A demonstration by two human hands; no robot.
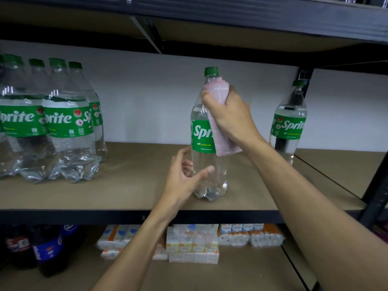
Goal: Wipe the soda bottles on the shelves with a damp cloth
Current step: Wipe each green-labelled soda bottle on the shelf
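- A Sprite bottle [206, 164] stands upright on the brown shelf board [126, 185], near its front edge and well apart from the other bottles.
- The right hand [228, 114] clenches a pink cloth [218, 131] around the bottle's shoulder, just under the green cap. The cloth hangs down over the right half of the label, so only "Spr" can be read.
- The left hand [182, 177] cups the bottle's lower body. Its thumb lies on the front and its fingers curl round the left side. The fingertips are blurred and partly behind the clear plastic.
- At the left stands a cluster of Sprite bottles [52, 122]. The outermost is cut off by the frame edge, and the back ones are half hidden.
- A second Sprite bottle [290, 122] stands at the right, its base hidden by the right forearm.
- On the shelf below, dark cola bottles [42, 246] sit in shadow and their labels are unreadable.
- Beside them are small cartons [193, 244], stacked, blurred and partly covered by the left forearm.
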